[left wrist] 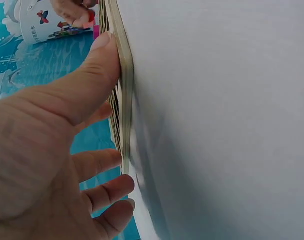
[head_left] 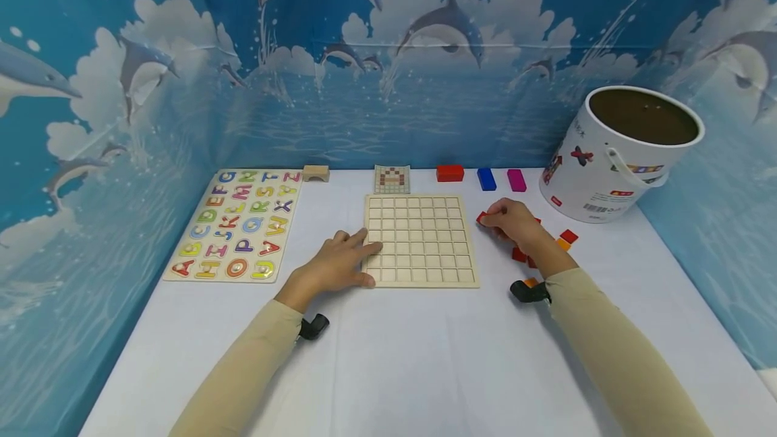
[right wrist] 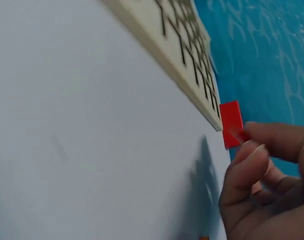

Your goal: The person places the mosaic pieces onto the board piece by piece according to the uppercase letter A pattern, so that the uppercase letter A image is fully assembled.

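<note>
Two hands work over a white-covered table [head_left: 394,363] in the head view. The left hand [head_left: 334,266], its fingers spread and gripping nothing, rests at the left edge of a wooden grid board [head_left: 421,247], which lies in the middle. Just off the board's right side, the right hand [head_left: 514,222] pinches a small red piece [head_left: 482,218]. Loose red pieces [head_left: 568,235] and orange pieces [head_left: 564,245] lie about that wrist. Along the back are an arch block [head_left: 316,172], a pattern card [head_left: 392,181], a red block [head_left: 450,173], a blue block [head_left: 487,179], a magenta block [head_left: 516,180] and a white bucket [head_left: 577,170]. An alphabet puzzle board [head_left: 290,204] lies to the left.

In the left wrist view, the thumb touches the grid board's edge, and the other fingers extend loosely beside it.

In the right wrist view, thumb and index finger pinch the small piece, largely hidden by their tips; the grid board lies apart from them, with the larger red block behind the fingertips.
</note>
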`<move>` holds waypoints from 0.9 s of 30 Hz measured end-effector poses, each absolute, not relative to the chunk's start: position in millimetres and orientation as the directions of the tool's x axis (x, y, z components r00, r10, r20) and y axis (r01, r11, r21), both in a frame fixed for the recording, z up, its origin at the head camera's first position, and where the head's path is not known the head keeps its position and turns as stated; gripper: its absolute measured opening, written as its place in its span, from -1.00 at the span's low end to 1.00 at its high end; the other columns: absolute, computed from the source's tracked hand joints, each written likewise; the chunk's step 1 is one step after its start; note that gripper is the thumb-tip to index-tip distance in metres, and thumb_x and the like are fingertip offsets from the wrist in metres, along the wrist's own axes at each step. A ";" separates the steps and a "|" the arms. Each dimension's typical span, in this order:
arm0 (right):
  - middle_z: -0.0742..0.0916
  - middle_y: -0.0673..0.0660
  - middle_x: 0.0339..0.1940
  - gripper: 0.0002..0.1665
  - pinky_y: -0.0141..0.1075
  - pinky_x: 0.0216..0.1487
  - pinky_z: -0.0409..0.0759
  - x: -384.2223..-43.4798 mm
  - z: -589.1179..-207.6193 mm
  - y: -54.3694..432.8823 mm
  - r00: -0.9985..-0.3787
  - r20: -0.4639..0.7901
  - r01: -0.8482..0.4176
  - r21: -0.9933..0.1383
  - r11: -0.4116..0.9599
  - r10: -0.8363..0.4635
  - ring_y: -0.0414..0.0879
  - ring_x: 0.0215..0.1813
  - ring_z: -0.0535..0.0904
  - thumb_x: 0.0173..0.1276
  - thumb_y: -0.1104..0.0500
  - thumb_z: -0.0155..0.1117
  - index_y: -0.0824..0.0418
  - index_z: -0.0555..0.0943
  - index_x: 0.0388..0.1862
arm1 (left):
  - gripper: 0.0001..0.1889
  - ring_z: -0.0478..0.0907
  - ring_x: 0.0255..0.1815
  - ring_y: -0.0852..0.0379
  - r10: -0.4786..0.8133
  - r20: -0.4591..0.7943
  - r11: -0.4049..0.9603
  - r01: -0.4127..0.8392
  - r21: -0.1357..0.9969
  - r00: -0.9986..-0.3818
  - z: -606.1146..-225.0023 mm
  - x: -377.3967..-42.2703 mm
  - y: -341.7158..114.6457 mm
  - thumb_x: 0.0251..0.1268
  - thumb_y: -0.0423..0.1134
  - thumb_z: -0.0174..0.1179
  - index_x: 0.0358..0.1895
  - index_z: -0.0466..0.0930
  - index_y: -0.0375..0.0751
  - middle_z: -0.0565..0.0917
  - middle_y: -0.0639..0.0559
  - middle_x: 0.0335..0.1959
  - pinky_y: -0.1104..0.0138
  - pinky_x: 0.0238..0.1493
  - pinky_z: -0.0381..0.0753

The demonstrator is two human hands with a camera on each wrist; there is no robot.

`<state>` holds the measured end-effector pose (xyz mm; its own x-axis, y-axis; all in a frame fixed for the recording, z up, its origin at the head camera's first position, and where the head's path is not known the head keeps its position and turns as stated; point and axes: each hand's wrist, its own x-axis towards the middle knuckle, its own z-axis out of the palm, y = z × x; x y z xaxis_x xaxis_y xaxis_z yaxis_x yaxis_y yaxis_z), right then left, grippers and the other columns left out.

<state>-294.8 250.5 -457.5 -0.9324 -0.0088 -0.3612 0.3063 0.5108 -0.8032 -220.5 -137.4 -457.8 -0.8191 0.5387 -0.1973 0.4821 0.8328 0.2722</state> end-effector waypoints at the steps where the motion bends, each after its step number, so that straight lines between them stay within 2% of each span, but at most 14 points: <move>1: 0.59 0.17 -0.14 -0.54 -0.36 -0.35 0.50 -297.4 -458.3 250.2 -0.931 -0.364 0.321 -0.842 0.434 -0.017 -0.06 -0.30 0.49 0.50 0.04 0.28 0.19 0.45 0.25 | -0.13 0.18 0.46 -0.15 0.543 -0.202 0.832 0.488 0.264 -0.815 -456.7 -220.2 -136.7 0.23 0.28 0.30 0.59 0.24 0.18 0.06 -0.18 0.66 -0.07 0.33 0.26; 4: 0.59 0.14 -0.06 -0.42 -0.43 -0.34 0.53 -304.2 -458.7 245.2 -0.930 -0.360 0.336 -0.915 0.222 -0.077 -0.15 -0.33 0.49 0.56 0.01 0.21 0.17 0.39 0.45 | -0.11 0.19 0.44 -0.15 0.551 -0.216 0.830 0.502 0.244 -0.806 -453.3 -219.1 -134.4 0.21 0.30 0.30 0.60 0.23 0.19 0.05 -0.18 0.66 -0.06 0.32 0.26; 6: 0.59 0.13 -0.03 -0.39 -0.46 -0.32 0.55 -308.2 -457.3 238.4 -0.925 -0.364 0.353 -0.930 0.105 -0.111 -0.18 -0.35 0.49 0.55 0.03 0.22 0.17 0.39 0.49 | -0.10 0.18 0.45 -0.17 0.547 -0.229 0.833 0.498 0.239 -0.805 -450.6 -218.1 -133.0 0.20 0.30 0.31 0.60 0.23 0.18 0.05 -0.20 0.66 -0.06 0.32 0.26; 9: 0.65 0.12 0.00 -0.35 -0.47 -0.29 0.58 -316.2 -456.5 224.1 -0.916 -0.374 0.376 -0.926 0.013 -0.147 -0.20 -0.37 0.54 0.52 0.08 0.28 0.19 0.38 0.50 | -0.07 0.16 0.48 -0.18 0.526 -0.246 0.848 0.479 0.227 -0.814 -448.8 -218.3 -131.8 0.17 0.31 0.32 0.61 0.21 0.18 0.04 -0.21 0.66 -0.08 0.34 0.25; 12: 0.69 0.14 -0.02 -0.34 -0.48 -0.27 0.61 -324.7 -457.5 205.5 -0.909 -0.382 0.388 -0.921 -0.009 -0.165 -0.20 -0.37 0.60 0.50 0.15 0.30 0.20 0.38 0.52 | -0.04 0.14 0.49 -0.20 0.506 -0.261 0.860 0.456 0.230 -0.822 -449.0 -219.2 -131.9 0.14 0.30 0.34 0.61 0.19 0.17 0.04 -0.20 0.66 -0.09 0.35 0.24; 16: 0.69 0.16 -0.09 -0.35 -0.47 -0.27 0.63 -334.9 -460.6 176.2 -0.914 -0.355 0.348 -0.935 0.067 -0.199 -0.21 -0.41 0.62 0.49 0.21 0.29 0.25 0.37 0.50 | -0.01 0.16 0.46 -0.20 0.489 -0.275 0.870 0.439 0.225 -0.828 -449.6 -220.5 -132.3 0.12 0.29 0.36 0.63 0.16 0.14 0.02 -0.19 0.67 -0.08 0.33 0.26; 21: 0.70 0.20 -0.21 -0.44 -0.42 -0.32 0.63 -345.2 -463.5 148.4 -0.927 -0.294 0.229 -0.935 0.270 -0.234 -0.17 -0.44 0.61 0.47 0.21 0.33 0.30 0.43 0.37 | 0.01 0.16 0.47 -0.21 0.488 -0.285 0.871 0.440 0.217 -0.825 -449.3 -222.2 -130.1 0.14 0.28 0.37 0.64 0.13 0.12 0.01 -0.19 0.67 -0.10 0.33 0.26; 24: 0.69 0.21 -0.25 -0.53 -0.34 -0.34 0.60 -348.8 -463.5 139.4 -0.939 -0.262 0.149 -0.895 0.421 -0.225 -0.09 -0.43 0.58 0.44 0.20 0.36 0.27 0.51 0.26 | 0.00 0.16 0.47 -0.21 0.494 -0.293 0.868 0.446 0.217 -0.819 -449.6 -223.6 -127.6 0.15 0.28 0.36 0.64 0.12 0.12 0.01 -0.19 0.67 -0.10 0.33 0.26; 27: 0.69 0.21 -0.18 -0.60 -0.25 -0.28 0.55 -350.8 -462.8 133.4 -0.951 -0.221 0.070 -0.832 0.551 -0.214 -0.01 -0.32 0.56 0.42 0.18 0.37 0.23 0.57 0.19 | 0.01 0.17 0.45 -0.19 0.488 -0.301 0.872 0.442 0.212 -0.819 -449.6 -225.0 -125.3 0.15 0.29 0.35 0.64 0.11 0.14 0.00 -0.17 0.68 -0.08 0.32 0.27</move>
<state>-350.8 133.4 -462.8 -0.9514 -0.2141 -0.2215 0.0696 0.5509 -0.8317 -225.0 -125.3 -449.6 -0.8192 0.4883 -0.3007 0.4416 0.8717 0.2124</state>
